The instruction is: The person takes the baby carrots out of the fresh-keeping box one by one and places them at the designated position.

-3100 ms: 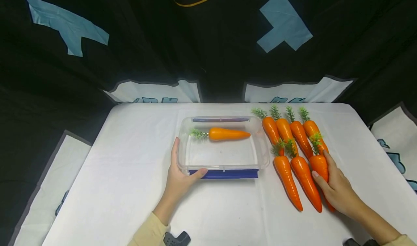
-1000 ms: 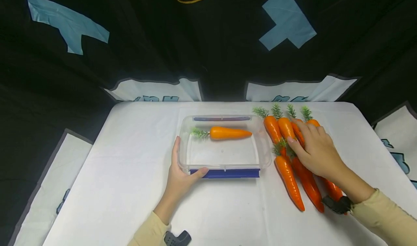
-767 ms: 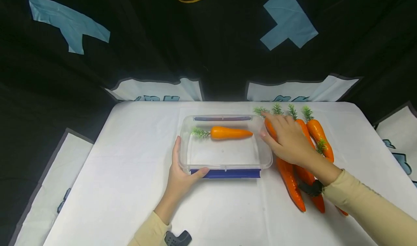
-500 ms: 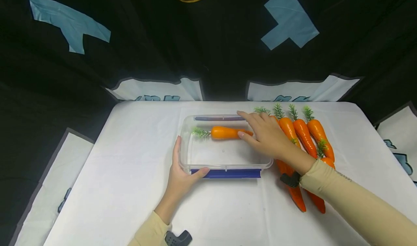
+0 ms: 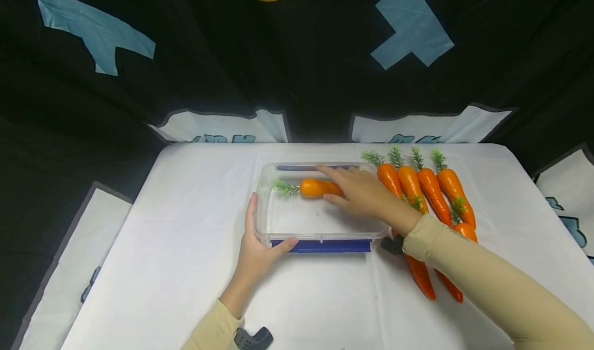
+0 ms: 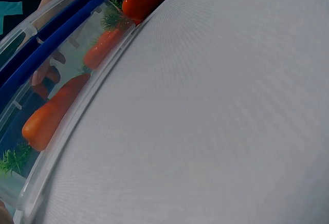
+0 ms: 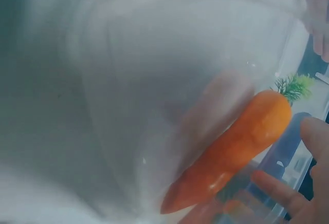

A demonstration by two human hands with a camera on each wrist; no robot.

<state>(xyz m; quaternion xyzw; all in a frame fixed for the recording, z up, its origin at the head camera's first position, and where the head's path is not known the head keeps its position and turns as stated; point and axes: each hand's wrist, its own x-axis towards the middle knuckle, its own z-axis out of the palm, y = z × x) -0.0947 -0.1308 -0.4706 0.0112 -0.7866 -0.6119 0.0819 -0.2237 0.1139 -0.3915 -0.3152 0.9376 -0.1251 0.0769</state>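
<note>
A clear plastic container [image 5: 320, 236] with blue clips sits mid-table. My left hand [image 5: 255, 254] grips its front left corner, thumb on the front edge and fingers along the left wall. Inside lies one orange carrot [image 5: 315, 187] with a green leafy top pointing left. My right hand [image 5: 359, 190] reaches into the container over the carrot's tapered end, hiding it in the head view. Its fingers are spread, forefinger on the far side and thumb on the near side. In the right wrist view, fingers [image 7: 280, 189] show beside the carrot [image 7: 231, 152] with space between.
Several more carrots [image 5: 433, 193] lie in two rows on the white table [image 5: 195, 211], right of the container. My right forearm [image 5: 487, 270] passes over the front row. Dark curtains [image 5: 297, 82] stand behind the table.
My right hand has left the carrots on the right, swept left over them and come down into the container around the carrot. My left hand has stayed at the container's corner.
</note>
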